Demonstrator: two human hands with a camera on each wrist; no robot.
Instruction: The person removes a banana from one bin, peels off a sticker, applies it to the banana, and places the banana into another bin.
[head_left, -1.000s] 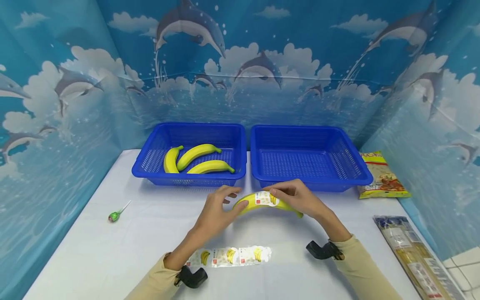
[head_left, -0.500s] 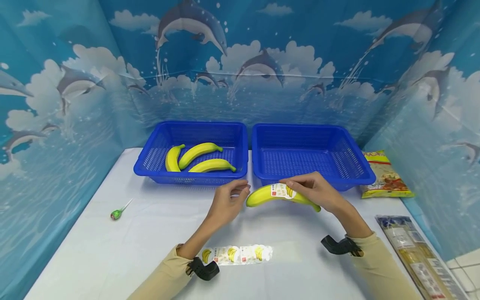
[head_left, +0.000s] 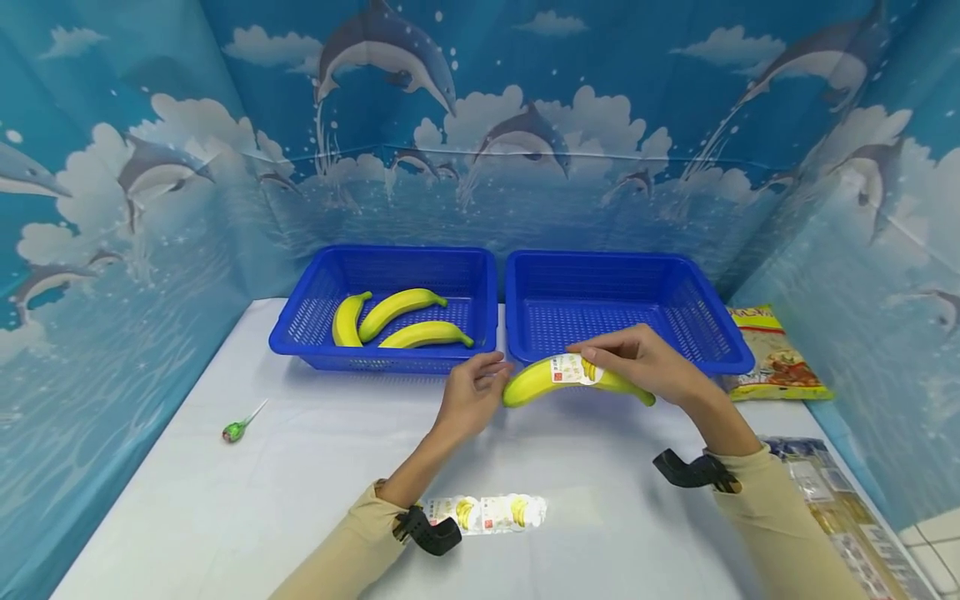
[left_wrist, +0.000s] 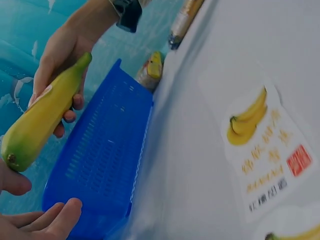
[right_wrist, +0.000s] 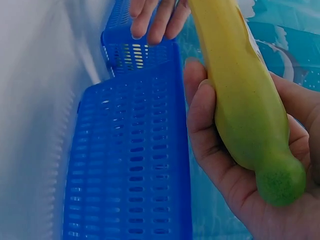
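A yellow banana [head_left: 534, 382] with a white label [head_left: 567, 369] on its upper side is held in my right hand [head_left: 637, 358], close in front of the right basket. In the right wrist view, the fingers [right_wrist: 202, 117] curl under the banana's green stem end. My left hand [head_left: 467, 398] is beside the other end, its fingers relaxed. The left wrist view has its thumb [left_wrist: 15, 181] right at the banana's tip, with the fingers [left_wrist: 62, 220] apart from it. A strip of banana stickers [head_left: 491, 514] lies on the table, partly covered by the left wrist camera.
Several bananas [head_left: 401, 307] lie in the left blue basket [head_left: 375, 360]. The right blue basket [head_left: 630, 260] stands alongside it. A yellow snack bag [head_left: 780, 358] and a long clear package [head_left: 825, 500] are at the right; a green lollipop [head_left: 234, 431] lies left. Dolphin-print curtains surround the table.
My right hand has carried the banana up and to the right, nearer the right basket. My left hand has let go of the banana's end and followed alongside it.
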